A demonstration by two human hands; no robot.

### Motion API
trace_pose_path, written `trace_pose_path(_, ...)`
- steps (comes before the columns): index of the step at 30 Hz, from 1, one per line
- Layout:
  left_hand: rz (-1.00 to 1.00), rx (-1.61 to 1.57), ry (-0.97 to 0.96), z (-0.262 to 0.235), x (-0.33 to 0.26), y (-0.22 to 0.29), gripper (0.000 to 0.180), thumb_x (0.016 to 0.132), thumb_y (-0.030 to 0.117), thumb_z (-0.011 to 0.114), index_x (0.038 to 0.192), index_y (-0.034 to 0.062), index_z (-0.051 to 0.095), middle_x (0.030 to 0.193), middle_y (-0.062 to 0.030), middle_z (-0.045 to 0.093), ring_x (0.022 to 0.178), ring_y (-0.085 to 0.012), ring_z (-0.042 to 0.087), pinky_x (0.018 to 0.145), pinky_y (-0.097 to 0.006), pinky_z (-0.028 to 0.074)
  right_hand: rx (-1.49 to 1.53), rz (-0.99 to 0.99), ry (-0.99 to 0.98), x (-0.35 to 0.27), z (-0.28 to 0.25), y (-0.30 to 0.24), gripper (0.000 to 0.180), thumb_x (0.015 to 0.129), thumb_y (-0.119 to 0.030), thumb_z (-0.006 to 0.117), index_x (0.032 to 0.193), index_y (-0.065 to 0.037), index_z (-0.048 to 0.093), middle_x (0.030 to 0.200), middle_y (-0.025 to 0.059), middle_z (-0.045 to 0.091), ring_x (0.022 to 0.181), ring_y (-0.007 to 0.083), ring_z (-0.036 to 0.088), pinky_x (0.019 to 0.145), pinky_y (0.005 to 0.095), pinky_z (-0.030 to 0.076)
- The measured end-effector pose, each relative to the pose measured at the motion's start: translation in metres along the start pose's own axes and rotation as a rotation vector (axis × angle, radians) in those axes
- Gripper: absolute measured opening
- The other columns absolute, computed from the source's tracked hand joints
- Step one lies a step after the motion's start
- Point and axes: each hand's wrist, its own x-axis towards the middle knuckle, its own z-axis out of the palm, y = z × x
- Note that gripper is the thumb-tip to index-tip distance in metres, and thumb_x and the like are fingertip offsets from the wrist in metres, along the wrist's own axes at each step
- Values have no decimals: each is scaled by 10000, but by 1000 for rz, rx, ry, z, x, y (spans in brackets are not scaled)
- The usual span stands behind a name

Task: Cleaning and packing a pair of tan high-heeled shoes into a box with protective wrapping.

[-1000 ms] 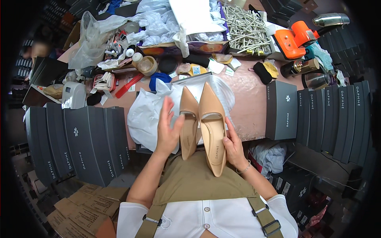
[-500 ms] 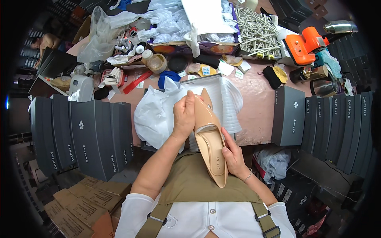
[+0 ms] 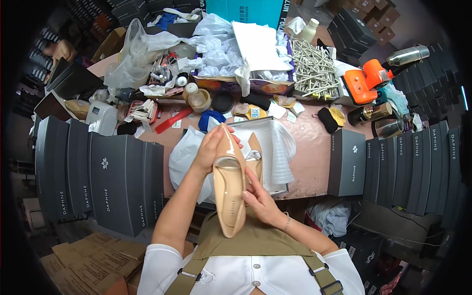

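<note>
A beige pointed flat shoe is held over my lap, its toe pointing away from me and its insole facing up. My left hand is closed around the toe. At the shoe's right side, my right hand grips the edge between thumb and fingers. Behind it, a second beige shoe lies in an open shoebox, partly covered by the held one. White foam sheet lines the box's right side, and white tissue paper spreads out on the left.
Dark grey shoeboxes stand in a row at left; more shoeboxes stand at right. Along the back are a red comb, a glue jar, a carton of paper-like sticks and an orange tool.
Both hands and the shoe have shifted left, uncovering more of the second shoe in the box. The view has tilted up a little, showing more of the table's back.
</note>
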Motion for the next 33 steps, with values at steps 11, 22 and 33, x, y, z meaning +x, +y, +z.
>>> trace_pose_path(11,41,31,169,1,-32,-5,476,995,443,360,1102,-1,497,882,-125,620,832,-209,643,750,-323,532,-731,-550,226,176,-114,-91,138,876,-80,629,976,16,635,791,39,623,657,65,566,597,219,471)
trace_pose_path(22,137,1,406,-10,-46,-10,527,992,470,351,1101,-16,521,886,-122,627,842,-195,642,757,-312,526,-1663,-794,106,341,-121,-69,43,753,-137,612,755,-95,617,806,64,564,817,256,574,677,393,446)
trace_pose_path(33,175,-71,316,-50,-52,5,587,999,505,226,1077,4,521,907,-133,634,868,-232,656,772,-330,532,41,-189,-257,210,-56,-82,136,859,-87,552,763,-74,458,821,105,628,736,200,614,959,413,428)
